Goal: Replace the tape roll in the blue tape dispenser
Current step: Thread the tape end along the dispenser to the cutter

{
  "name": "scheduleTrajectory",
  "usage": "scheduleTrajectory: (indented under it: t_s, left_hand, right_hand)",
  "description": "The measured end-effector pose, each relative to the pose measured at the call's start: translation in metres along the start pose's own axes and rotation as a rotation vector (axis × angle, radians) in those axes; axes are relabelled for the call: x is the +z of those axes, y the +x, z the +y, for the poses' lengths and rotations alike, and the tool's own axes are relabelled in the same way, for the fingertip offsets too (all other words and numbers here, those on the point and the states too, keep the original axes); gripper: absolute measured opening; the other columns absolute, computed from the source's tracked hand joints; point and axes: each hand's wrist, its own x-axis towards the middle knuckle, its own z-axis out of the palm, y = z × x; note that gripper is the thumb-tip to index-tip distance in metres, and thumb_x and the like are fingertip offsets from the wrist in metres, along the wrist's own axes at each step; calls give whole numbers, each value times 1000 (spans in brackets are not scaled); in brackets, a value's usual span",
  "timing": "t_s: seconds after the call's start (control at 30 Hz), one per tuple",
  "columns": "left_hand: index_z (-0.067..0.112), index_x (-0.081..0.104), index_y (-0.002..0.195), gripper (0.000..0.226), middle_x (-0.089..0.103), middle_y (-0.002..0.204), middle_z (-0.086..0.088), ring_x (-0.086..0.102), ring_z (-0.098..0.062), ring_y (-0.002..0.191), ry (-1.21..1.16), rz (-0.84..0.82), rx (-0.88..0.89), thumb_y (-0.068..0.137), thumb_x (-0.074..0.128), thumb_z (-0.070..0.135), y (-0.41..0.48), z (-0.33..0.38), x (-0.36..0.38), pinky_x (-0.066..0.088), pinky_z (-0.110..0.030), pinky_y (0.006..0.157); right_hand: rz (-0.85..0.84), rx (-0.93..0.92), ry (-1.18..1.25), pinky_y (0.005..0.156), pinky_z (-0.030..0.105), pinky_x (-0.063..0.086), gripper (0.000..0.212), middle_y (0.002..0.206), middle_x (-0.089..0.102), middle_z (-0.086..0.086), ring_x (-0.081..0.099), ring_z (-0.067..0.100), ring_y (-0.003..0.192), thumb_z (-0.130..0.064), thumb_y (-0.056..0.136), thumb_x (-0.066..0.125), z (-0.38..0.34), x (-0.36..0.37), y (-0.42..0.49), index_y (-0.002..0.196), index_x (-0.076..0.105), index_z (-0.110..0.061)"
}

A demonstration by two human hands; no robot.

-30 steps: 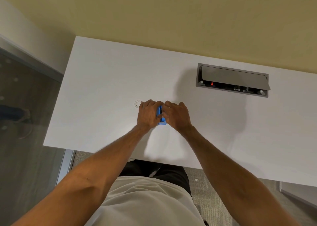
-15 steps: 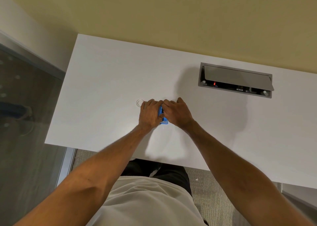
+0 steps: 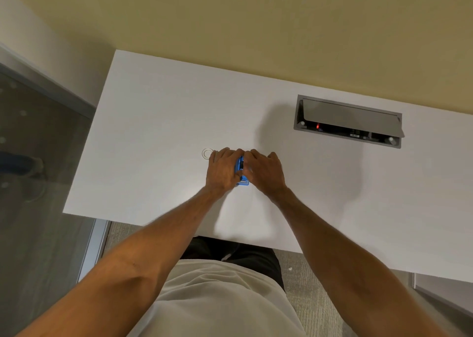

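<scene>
A small blue tape dispenser (image 3: 241, 172) rests on the white desk (image 3: 158, 137), squeezed between both hands. My left hand (image 3: 222, 170) wraps its left side and my right hand (image 3: 266, 170) covers its right side, fingers pressed against it. Only a narrow blue strip with a dark slot shows between the hands; the roll inside is hidden. A clear ring-shaped tape roll (image 3: 207, 153) lies flat on the desk, just left of my left fingertips.
A grey cable box (image 3: 348, 121) with its lid raised is sunk into the desk at the back right. The desk's left edge drops off to a glass panel (image 3: 38, 183). A beige wall (image 3: 256, 29) stands behind the desk.
Both hands stay clamped on the dispenser. My right fingers have spread a little further out over it. The clear roll has not moved.
</scene>
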Motion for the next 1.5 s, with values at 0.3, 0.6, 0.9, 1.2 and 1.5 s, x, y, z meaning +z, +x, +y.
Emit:
scheduleTrajectory:
  t_s: [0.3,0.6,0.9,1.2,1.5]
  left_hand:
    - [26,64,131,49,72,121,6,64,-19,117,-8,-28,9,83,67,22,-8,2,-11,46,-38,106]
    - [19,70,126,38,76,115,1,69,-25,110,-125,32,62,89,68,27,-7,0,-13,50,-42,100]
    - [14,76,119,55,80,115,-1,72,-26,110,-219,45,87,79,47,39,-5,4,-22,54,-41,98]
    - [15,75,115,55,80,112,-1,72,-26,105,-243,18,73,77,43,38,-7,8,-27,55,-37,94]
    - [11,71,125,72,77,123,-6,69,-29,115,-329,-18,51,72,34,43,-11,6,-27,55,-43,102]
  right_hand:
    - [-88,905,737,67,36,60,16,85,76,0,71,23,70,-21,97,53,-20,-2,-13,93,67,-15]
    - [-220,1331,1529,57,29,54,49,96,79,15,65,31,62,-50,94,67,-38,11,-16,102,77,-3]
    - [-138,1509,1769,55,28,51,46,106,78,17,65,29,70,-42,84,83,-46,10,-2,105,75,-2]
    - [-154,1559,1815,49,23,52,32,103,78,17,69,23,65,-17,90,80,-43,4,2,115,71,1]
    - [-169,1614,1870,53,27,52,33,105,73,19,68,23,67,-6,83,83,-49,3,2,113,71,0]
